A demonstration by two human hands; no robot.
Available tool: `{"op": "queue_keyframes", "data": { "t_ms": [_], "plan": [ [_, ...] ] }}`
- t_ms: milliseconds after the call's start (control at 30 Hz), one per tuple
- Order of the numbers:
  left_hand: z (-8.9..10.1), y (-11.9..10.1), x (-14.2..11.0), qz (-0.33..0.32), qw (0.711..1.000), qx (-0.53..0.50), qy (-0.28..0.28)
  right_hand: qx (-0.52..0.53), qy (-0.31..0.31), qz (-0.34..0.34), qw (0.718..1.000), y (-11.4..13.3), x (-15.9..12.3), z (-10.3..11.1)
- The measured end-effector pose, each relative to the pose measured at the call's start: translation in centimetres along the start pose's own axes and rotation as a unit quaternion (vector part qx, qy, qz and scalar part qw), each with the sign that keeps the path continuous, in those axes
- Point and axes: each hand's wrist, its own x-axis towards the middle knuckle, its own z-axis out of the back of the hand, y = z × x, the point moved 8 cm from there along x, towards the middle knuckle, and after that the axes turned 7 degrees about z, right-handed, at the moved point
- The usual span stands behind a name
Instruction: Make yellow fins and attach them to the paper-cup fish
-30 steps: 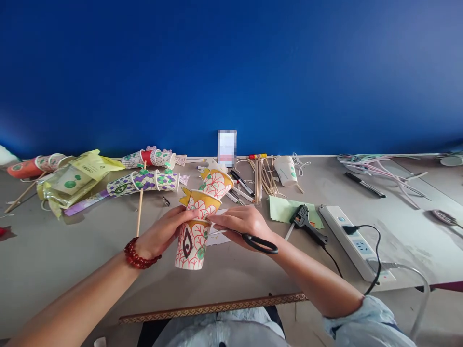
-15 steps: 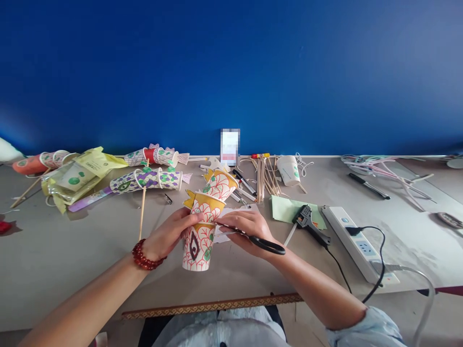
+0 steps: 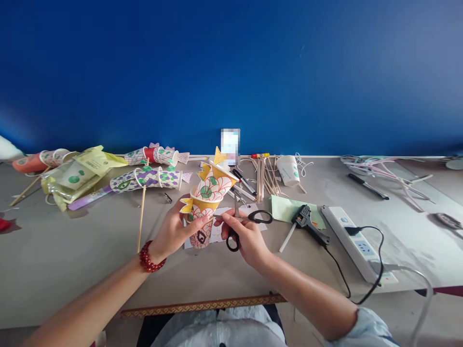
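Note:
My left hand (image 3: 172, 232), with a red bead bracelet at the wrist, is closed round a chain of decorated paper cups (image 3: 207, 193) with red scale patterns, green spots and yellow fins, held tilted above the table. My right hand (image 3: 246, 237) grips black-handled scissors (image 3: 241, 222), fingers through the loops. The blades point left and meet the cups at their middle. A white paper sheet (image 3: 217, 231) lies on the table under the cups.
Finished cup fish on sticks (image 3: 146, 179) and yellow-green bags (image 3: 77, 172) lie at the left. Behind are wooden sticks (image 3: 263, 177), markers and a plain cup (image 3: 288, 169). A black glue gun (image 3: 307, 220), green paper and a power strip (image 3: 352, 241) sit at the right.
The cups were lifted and tipped further back. My right hand turned the scissors, so the handles now stand up in front of the hand rather than lying behind it.

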Motion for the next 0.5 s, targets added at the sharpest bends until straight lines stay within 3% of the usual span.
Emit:
{"op": "queue_keyframes", "data": {
  "t_ms": [100, 167, 300, 400, 500],
  "plan": [
    [-0.7, 0.9, -0.1, 0.068, 0.995, -0.056, 0.042, -0.039, 0.014, 0.040, 0.998, 0.8, -0.1, -0.1],
    [-1.1, 1.3, -0.3, 0.109, 0.987, -0.104, 0.063, -0.115, 0.043, 0.126, 0.984, 2.6, -0.1, -0.2],
    [-1.3, 2.2, -0.7, 0.190, 0.963, -0.184, 0.051, -0.242, 0.090, 0.294, 0.920, 5.9, -0.7, -0.8],
    [-1.5, 2.6, -0.8, 0.221, 0.950, -0.210, 0.058, -0.303, 0.123, 0.356, 0.875, 7.0, -1.1, -1.1],
    [-2.3, 3.3, -0.8, 0.237, 0.935, -0.244, 0.105, -0.376, 0.177, 0.413, 0.810, 7.5, -1.6, -1.8]
  ]
}}
